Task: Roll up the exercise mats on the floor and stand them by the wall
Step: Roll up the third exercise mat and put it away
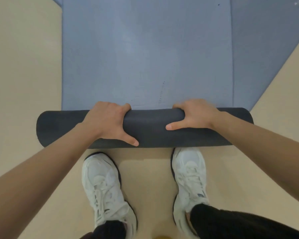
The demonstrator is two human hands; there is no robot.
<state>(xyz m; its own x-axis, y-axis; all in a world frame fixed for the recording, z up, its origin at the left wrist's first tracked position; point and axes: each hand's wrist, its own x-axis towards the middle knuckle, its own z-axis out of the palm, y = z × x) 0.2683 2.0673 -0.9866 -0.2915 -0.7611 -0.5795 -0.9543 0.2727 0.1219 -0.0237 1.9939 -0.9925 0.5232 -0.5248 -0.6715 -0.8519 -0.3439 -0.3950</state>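
A blue-grey exercise mat (145, 57) lies flat on the floor and stretches away from me. Its near end is wound into a dark grey roll (150, 128) lying crosswise just in front of my feet. My left hand (109, 123) grips the roll left of centre, fingers curled over its far side and thumb on the near side. My right hand (195, 116) grips it right of centre in the same way. A second blue-grey mat (266, 49) lies flat beside the first on the right, partly out of view.
The floor (24, 75) is beige and smooth on both sides of the mats. My two white trainers (104, 190) stand right behind the roll, the right one (188, 176) touching its near edge. No wall is in view.
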